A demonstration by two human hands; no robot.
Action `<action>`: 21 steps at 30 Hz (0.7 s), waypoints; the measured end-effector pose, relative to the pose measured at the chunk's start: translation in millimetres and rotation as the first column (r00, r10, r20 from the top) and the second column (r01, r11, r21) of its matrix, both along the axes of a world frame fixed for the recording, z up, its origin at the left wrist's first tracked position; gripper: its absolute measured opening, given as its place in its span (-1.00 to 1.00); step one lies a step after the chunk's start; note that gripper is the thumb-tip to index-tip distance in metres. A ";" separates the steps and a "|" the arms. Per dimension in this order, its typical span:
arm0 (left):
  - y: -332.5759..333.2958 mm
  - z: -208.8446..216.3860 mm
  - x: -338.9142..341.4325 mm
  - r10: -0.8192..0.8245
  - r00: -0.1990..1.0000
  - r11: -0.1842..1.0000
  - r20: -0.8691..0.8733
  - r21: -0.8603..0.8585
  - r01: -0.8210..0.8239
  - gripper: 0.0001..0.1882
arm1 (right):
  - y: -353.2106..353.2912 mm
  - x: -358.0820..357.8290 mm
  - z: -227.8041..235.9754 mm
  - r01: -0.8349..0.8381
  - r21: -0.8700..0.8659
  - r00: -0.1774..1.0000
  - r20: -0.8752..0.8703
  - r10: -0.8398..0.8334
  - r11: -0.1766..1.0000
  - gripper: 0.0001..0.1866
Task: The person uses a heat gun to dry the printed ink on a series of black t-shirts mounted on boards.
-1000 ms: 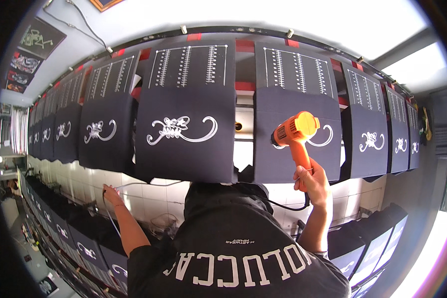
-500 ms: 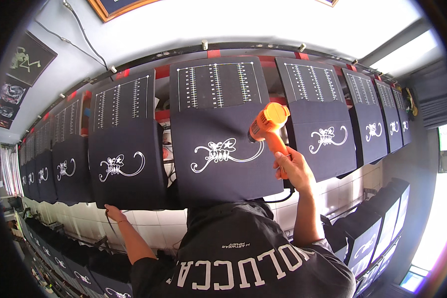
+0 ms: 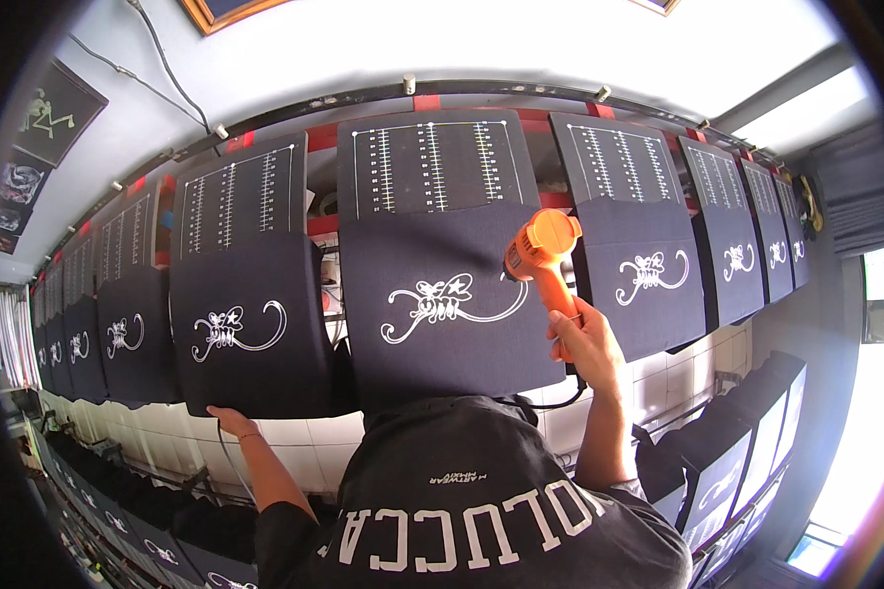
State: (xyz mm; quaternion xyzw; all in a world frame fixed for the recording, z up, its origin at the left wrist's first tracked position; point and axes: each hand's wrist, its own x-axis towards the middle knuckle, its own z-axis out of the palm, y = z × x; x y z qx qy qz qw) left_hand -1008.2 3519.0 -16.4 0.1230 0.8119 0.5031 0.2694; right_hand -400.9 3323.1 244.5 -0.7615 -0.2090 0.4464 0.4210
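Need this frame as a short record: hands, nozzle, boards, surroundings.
left_hand: left hand at lower edge of dark cloth; grey cord by it, grip unclear
right_hand: right hand holds orange heat gun
nozzle: near right end of white print
boards: rowed boards, white ruled marks
surroundings: black rail behind; pictures on left wall

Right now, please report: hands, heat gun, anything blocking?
Right hand gripping orange heat gun over printed dark cloth. Left hand holding cable at lower edge of neighbouring cloth. Nothing visible blocking nozzle.

right hand point(image 3: 587, 342) gripping, left hand point(image 3: 234, 422) lower
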 end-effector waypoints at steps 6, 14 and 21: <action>-0.6 6.9 9.6 -0.010 0.993 0.999 0.117 0.051 0.004 -0.16 | 1.1 4.5 -9.5 0.051 0.036 0.999 -0.009 -0.050 0.998 -0.62; -1.4 16.7 17.7 0.001 0.992 1.000 0.126 0.012 -0.002 -0.18 | -2.5 9.1 -5.9 0.086 -0.006 0.996 -0.014 -0.086 0.996 -0.59; 0.7 6.5 6.6 0.008 0.991 1.000 0.130 0.025 -0.012 -0.18 | -11.2 11.7 -9.3 0.112 0.016 0.993 -0.043 -0.111 0.994 -0.61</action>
